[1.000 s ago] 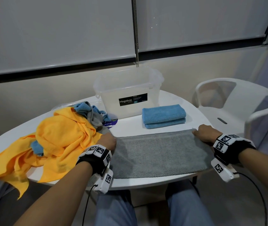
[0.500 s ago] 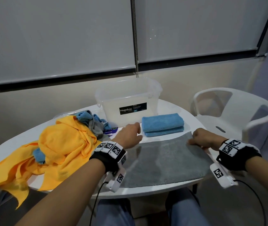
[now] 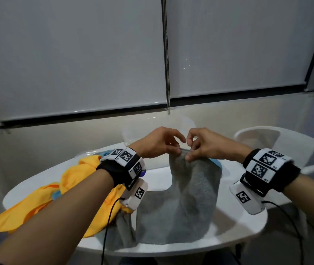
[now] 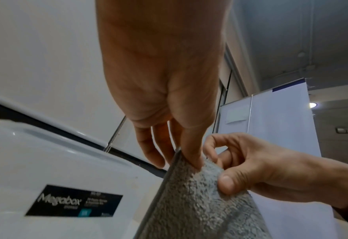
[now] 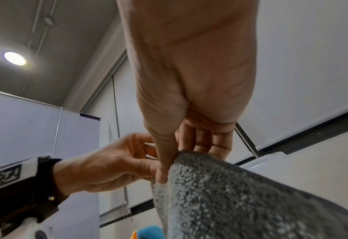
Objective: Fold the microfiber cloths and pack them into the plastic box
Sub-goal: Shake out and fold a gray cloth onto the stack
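Raised hands, apparently pinching grey cloth [image 3: 194,188]

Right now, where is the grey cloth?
In the head view the grey cloth is at centre, its top edge pinched by the left hand and right hand above the white table, right of the yellow cloth.
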Tool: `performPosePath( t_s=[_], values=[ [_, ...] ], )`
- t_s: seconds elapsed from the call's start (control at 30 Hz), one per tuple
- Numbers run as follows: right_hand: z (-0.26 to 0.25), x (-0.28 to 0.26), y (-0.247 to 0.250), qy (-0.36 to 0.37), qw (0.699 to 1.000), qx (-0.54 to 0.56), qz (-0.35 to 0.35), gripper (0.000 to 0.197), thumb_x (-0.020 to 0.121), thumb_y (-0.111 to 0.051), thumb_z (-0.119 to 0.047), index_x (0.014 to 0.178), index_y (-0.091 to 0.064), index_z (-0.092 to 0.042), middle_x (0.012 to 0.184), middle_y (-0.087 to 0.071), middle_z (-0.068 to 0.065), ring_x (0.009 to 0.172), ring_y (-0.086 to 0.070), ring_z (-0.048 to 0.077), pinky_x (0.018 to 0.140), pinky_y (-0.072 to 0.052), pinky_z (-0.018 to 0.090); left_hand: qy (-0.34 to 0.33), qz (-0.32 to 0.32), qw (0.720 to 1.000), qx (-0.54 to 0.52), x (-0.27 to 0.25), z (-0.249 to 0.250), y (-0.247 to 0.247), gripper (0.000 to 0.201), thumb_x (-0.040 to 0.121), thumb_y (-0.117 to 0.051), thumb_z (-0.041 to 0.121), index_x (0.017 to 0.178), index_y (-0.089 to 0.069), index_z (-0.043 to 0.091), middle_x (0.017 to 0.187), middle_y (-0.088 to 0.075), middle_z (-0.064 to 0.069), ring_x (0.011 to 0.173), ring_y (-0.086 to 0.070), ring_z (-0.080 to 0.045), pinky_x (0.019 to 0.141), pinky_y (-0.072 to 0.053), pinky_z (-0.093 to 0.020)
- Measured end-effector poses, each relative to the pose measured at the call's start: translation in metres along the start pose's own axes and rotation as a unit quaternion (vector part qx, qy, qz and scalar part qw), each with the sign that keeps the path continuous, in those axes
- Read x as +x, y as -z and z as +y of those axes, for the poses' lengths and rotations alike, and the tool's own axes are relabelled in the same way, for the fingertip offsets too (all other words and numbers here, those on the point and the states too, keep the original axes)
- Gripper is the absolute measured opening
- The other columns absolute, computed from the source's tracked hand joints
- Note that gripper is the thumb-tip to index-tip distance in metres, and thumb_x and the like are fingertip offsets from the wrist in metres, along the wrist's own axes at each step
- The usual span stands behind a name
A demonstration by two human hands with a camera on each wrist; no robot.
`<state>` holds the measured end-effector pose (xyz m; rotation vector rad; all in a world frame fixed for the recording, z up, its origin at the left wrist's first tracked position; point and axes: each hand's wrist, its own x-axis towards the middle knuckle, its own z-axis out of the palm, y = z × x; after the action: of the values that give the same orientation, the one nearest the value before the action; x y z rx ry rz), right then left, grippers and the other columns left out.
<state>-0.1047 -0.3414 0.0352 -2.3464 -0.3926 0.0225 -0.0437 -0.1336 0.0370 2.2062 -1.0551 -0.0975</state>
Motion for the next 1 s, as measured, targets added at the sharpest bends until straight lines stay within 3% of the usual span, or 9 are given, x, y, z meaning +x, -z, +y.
performPosePath(
  t_s=[0.1,0.17,0.33,0.43,0.53,0.67,0.73,0.87,1.0],
  values=[
    [-0.008,0.005,0.015,0.004,0.999,0.031,-0.010,0.038,0.074,-0.087,-0.016,0.099,-0.059,-0.013,0.087,-0.074,0.014,0.073,-0.069,0.016,0.064,-0.053,0.030,-0.004,0.068,0.998,-0.005,-0.008,0.003,0.024,0.019,0.084,-0.078,0.011,0.101,-0.071,0.012,0.092,-0.074,-0.006,0.086,-0.071,-0.019,0.082,-0.060,-0.040],
    [-0.008,0.008,0.027,0.014,0.999,0.032,-0.020,0.033,0.075,-0.086,-0.015,0.099,-0.064,-0.011,0.091,-0.073,0.018,0.076,-0.067,0.018,0.070,-0.051,0.036,-0.004,0.105,0.994,-0.014,-0.013,0.002,0.043,0.010,0.085,-0.077,0.009,0.094,-0.071,0.011,0.090,-0.073,-0.008,0.081,-0.068,-0.017,0.081,-0.058,-0.043],
    [-0.010,0.016,0.061,0.054,0.996,0.072,0.014,0.011,0.086,-0.076,-0.013,0.094,-0.073,-0.007,0.092,-0.074,0.012,0.082,-0.066,0.015,0.076,-0.053,0.032,0.013,0.188,0.982,-0.016,-0.033,0.005,0.089,0.006,0.086,-0.077,0.015,0.091,-0.074,0.013,0.083,-0.074,-0.003,0.073,-0.067,-0.011,0.070,-0.055,-0.028],
    [-0.023,0.022,0.076,0.078,0.992,0.079,0.057,0.013,0.090,-0.072,-0.015,0.098,-0.074,-0.005,0.096,-0.073,0.017,0.086,-0.067,0.017,0.081,-0.056,0.035,0.010,0.211,0.977,0.011,-0.043,0.015,0.107,0.009,0.084,-0.078,0.019,0.089,-0.074,0.013,0.080,-0.074,-0.004,0.066,-0.064,-0.010,0.064,-0.053,-0.025],
    [-0.040,0.026,0.086,0.097,0.987,0.085,0.094,0.014,0.090,-0.071,-0.012,0.098,-0.074,-0.002,0.094,-0.074,0.018,0.083,-0.068,0.017,0.077,-0.057,0.032,0.009,0.222,0.975,0.026,-0.049,0.022,0.120,0.009,0.084,-0.078,0.021,0.087,-0.073,0.014,0.076,-0.074,-0.002,0.064,-0.063,-0.006,0.061,-0.050,-0.022],
    [-0.060,0.028,0.095,0.117,0.982,0.066,0.130,0.016,0.088,-0.072,-0.013,0.096,-0.074,0.001,0.091,-0.073,0.023,0.076,-0.066,0.018,0.075,-0.055,0.038,0.010,0.225,0.974,0.011,-0.058,0.034,0.132,0.013,0.085,-0.077,0.021,0.088,-0.072,0.010,0.083,-0.073,-0.012,0.072,-0.066,-0.012,0.071,-0.057,-0.031],
    [-0.070,0.026,0.099,0.120,0.982,0.064,0.133,0.017,0.088,-0.073,-0.012,0.096,-0.074,0.003,0.089,-0.072,0.023,0.077,-0.064,0.020,0.076,-0.054,0.039,0.012,0.230,0.973,-0.021,-0.063,0.041,0.136,0.015,0.086,-0.075,0.014,0.092,-0.070,0.002,0.087,-0.071,-0.019,0.071,-0.065,-0.010,0.068,-0.058,-0.025],
    [-0.090,0.016,0.112,0.110,0.982,0.101,0.119,0.019,0.090,-0.069,-0.011,0.102,-0.071,0.004,0.091,-0.070,0.018,0.085,-0.065,0.024,0.087,-0.057,0.043,-0.011,0.238,0.971,0.009,-0.075,0.054,0.151,0.014,0.089,-0.072,0.012,0.102,-0.072,0.007,0.095,-0.075,-0.012,0.081,-0.068,-0.011,0.075,-0.054,-0.027],
    [-0.104,0.013,0.121,0.151,0.974,0.112,0.125,0.022,0.091,-0.067,-0.009,0.105,-0.067,0.008,0.092,-0.071,0.016,0.085,-0.068,0.023,0.084,-0.059,0.037,-0.014,0.275,0.960,-0.047,-0.080,0.055,0.162,0.020,0.091,-0.070,0.013,0.109,-0.073,0.006,0.099,-0.075,-0.010,0.088,-0.068,-0.013,0.078,-0.054,-0.027]
  ],
)
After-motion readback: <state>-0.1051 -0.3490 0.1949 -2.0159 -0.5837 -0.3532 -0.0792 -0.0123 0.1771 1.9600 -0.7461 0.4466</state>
